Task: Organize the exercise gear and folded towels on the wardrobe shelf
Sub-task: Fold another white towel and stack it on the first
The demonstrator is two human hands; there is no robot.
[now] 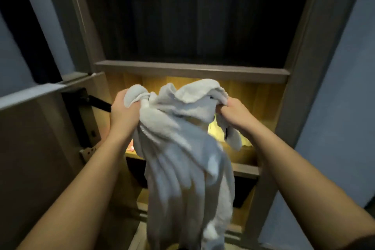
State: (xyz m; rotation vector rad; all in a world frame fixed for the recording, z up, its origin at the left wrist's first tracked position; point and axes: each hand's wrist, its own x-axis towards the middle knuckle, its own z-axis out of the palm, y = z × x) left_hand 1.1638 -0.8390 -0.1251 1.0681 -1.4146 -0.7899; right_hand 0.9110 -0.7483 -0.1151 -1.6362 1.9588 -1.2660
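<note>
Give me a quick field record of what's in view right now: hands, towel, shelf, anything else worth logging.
left hand: closed on the towel's upper left edge
right hand: fingers pinching the towel's upper right edge
white towel: unfolded, bunched at the top, hanging down between the hands
lit shelf: behind the towel, warm yellow light; contents mostly hidden
upper compartment: dark, contents cannot be told
wardrobe door: open, at the left
</note>
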